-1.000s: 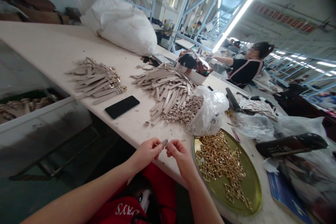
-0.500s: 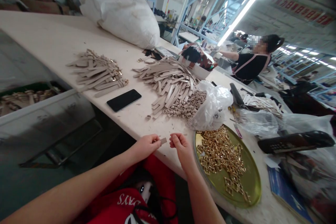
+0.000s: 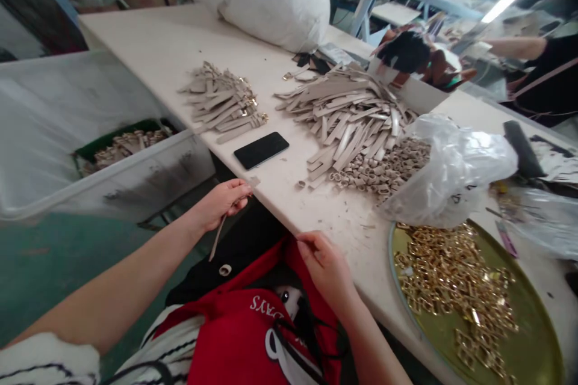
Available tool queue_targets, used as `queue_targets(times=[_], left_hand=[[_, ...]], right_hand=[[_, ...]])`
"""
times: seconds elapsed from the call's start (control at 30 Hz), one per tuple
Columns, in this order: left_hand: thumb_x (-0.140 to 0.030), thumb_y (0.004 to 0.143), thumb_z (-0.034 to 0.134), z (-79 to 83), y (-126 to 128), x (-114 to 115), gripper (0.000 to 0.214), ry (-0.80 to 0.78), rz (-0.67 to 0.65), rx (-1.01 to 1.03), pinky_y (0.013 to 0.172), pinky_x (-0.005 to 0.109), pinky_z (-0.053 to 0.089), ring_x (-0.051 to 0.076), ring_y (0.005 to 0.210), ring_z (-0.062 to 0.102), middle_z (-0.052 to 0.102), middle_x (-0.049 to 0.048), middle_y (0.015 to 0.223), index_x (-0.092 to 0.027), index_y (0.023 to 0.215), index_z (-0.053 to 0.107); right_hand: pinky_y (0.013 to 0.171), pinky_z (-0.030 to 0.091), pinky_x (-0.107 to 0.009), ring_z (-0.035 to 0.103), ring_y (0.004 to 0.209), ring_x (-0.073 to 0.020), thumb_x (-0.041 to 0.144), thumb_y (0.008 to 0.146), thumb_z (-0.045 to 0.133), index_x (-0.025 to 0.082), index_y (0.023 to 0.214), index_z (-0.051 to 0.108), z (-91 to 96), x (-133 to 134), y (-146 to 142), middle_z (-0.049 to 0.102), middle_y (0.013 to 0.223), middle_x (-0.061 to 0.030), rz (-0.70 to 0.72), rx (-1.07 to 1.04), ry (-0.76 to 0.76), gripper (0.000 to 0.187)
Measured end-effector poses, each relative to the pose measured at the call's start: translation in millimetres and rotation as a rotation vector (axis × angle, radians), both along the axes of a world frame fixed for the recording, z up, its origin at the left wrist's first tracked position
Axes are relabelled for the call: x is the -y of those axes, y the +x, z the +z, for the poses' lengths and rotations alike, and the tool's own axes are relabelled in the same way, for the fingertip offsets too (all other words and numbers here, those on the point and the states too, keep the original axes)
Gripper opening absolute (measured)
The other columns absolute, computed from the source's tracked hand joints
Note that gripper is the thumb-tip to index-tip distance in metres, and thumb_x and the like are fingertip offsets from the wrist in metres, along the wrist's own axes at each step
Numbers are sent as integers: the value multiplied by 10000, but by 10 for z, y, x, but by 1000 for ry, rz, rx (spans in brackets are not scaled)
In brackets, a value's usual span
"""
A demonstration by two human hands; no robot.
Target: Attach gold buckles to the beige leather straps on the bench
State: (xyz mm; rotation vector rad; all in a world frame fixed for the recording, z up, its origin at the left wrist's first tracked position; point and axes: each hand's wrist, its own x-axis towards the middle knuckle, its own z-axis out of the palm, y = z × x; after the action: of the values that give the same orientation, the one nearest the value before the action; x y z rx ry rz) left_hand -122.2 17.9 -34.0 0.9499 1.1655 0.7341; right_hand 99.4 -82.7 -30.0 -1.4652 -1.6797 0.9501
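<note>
My left hand (image 3: 228,201) is closed around a thin grey-beige strap (image 3: 217,239). One end of it hangs below my fingers, and a short pale tip shows above them, by the table edge. My right hand (image 3: 323,261) is in a pinch at the table's front edge; whatever may be between its fingertips is too small to make out. A small pale ring-shaped thing (image 3: 224,269) shows against dark cloth under my left hand. Farther in lie a pile of beige straps (image 3: 347,108), a heap of small beige loops (image 3: 383,168) and a buckled-strap pile (image 3: 223,99).
A black phone (image 3: 261,150) lies near the edge of the table (image 3: 149,42). To the right are a clear plastic bag (image 3: 451,174) and a round tray (image 3: 530,313) of gold buckles. A white bin (image 3: 149,171) stands left, a big white sack (image 3: 271,0) behind. Another person's arm (image 3: 517,48) shows far right.
The view has swung left, bringing the white bin further in. My left hand has moved away from the right one, and the hanging strap now shows. My right hand stays pinched.
</note>
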Motion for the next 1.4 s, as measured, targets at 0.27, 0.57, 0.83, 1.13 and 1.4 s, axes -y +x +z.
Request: queue_targets(times=[0.27, 0.57, 0.83, 1.13, 1.4], left_hand=[[-372, 731, 507, -519, -433, 369, 223, -186, 123, -32, 322, 115, 158, 0, 304, 239, 380, -93, 475, -157, 749, 450], [-414, 769, 488, -20, -204, 550, 250, 25, -150, -171, 359, 151, 202, 40, 342, 289, 446, -78, 449, -167, 737, 509], [-382, 803, 417, 206, 327, 736, 288, 308, -397, -254, 500, 185, 309, 105, 554, 440, 531, -27, 608, -155, 734, 580], [-249, 777, 428, 474, 599, 708, 179, 417, -533, -249, 546, 199, 361, 120, 591, 496, 570, -10, 660, -160, 840, 569], [-220, 758, 481, 427, 806, 749, 142, 360, -400, -150, 549, 203, 394, 111, 600, 528, 589, -17, 669, -168, 888, 463]], right_hand=[[634, 470, -304, 578, 797, -208, 192, 780, 532, 182, 882, 623, -432, 2, -1270, 572, 911, -85, 800, 573, 5, 137], [645, 475, -280, 568, 644, -123, 297, 749, 585, 189, 901, 543, -149, -64, -721, 613, 804, -23, -96, -499, -512, 191], [574, 449, -225, 532, 538, -85, 309, 665, 683, 196, 805, 573, 81, 33, -385, 598, 631, 35, -321, -887, -482, 211], [588, 425, -216, 517, 567, -83, 315, 673, 666, 197, 805, 584, 230, 118, -35, 578, 639, 48, -246, -707, -355, 195], [643, 467, -269, 555, 634, -123, 404, 685, 638, 206, 818, 567, 270, 223, 11, 605, 697, 19, -261, -775, -296, 249]])
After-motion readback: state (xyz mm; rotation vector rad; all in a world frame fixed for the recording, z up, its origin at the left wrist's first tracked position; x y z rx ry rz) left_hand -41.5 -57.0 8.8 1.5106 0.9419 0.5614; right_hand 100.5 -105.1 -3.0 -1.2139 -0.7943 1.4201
